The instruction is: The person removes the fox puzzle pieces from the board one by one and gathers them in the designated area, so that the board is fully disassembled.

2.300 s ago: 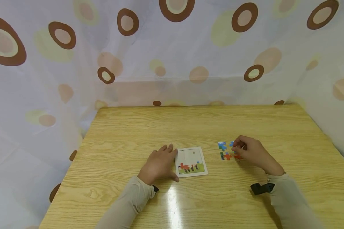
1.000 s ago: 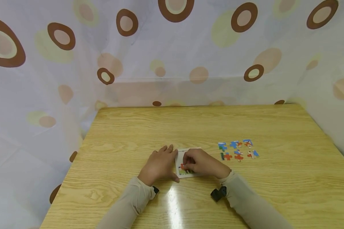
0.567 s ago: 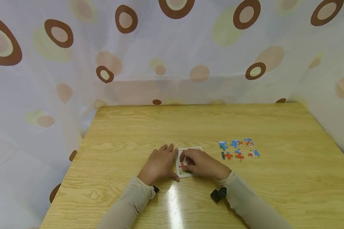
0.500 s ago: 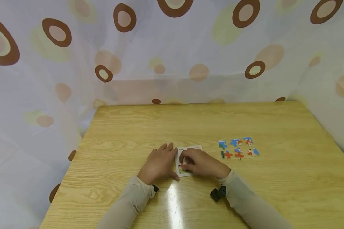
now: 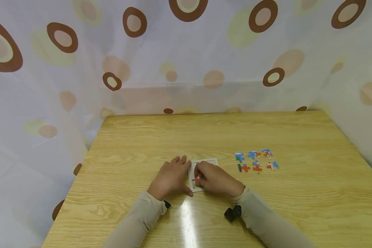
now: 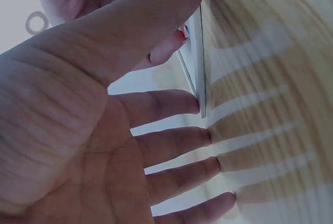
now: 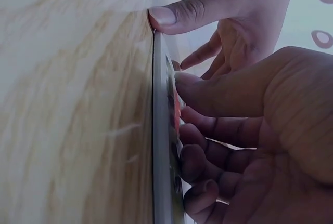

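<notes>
A flat jigsaw puzzle with a pale frame [image 5: 208,160] lies on the table between my hands. Beside its left border rests my left hand [image 5: 171,179], fingers spread, one fingertip against the frame's edge and the thumb near the front left corner. My right hand [image 5: 217,179] is over the puzzle, its fingers curled and the thumb bent towards the index finger. Between them a red puzzle piece [image 7: 177,112] shows low against the board in the right wrist view. In the head view this hand covers most of the picture; some red [image 5: 197,180] shows at its fingertips.
Several loose puzzle pieces [image 5: 257,167], blue, red and white, lie in two rows to the right of the puzzle on the wooden table [image 5: 161,137]. A patterned curtain [image 5: 186,62] hangs behind the table and along its sides.
My right hand has moved left from the loose pieces to the puzzle, then shifted slightly on it, with the fingers curling in more. The left hand has stayed at the frame's left edge.
</notes>
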The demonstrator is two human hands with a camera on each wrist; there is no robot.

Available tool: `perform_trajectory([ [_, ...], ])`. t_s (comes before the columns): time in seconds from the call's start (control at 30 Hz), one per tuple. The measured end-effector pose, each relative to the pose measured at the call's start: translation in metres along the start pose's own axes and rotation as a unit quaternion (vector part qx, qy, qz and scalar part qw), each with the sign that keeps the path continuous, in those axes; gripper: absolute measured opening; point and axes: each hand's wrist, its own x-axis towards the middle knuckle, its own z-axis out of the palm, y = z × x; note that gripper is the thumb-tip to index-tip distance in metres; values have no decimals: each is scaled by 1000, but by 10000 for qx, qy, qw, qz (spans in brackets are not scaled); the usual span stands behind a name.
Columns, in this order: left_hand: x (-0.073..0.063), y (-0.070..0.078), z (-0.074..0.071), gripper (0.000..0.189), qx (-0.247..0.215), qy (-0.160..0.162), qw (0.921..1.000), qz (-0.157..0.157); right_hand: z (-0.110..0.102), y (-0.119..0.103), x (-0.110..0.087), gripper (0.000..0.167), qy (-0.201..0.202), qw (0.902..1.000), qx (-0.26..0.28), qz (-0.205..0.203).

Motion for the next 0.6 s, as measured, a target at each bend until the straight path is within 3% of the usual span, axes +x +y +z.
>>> perform_trajectory([
  [0.43,0,-2,4,110,-36,118,9999,61,2,-9,-1,18,234,9992,147,277],
  [0.6,1,-1,3,110,-94,99,9999,52,-1,-9,-1,20,149,9988,329,322],
])
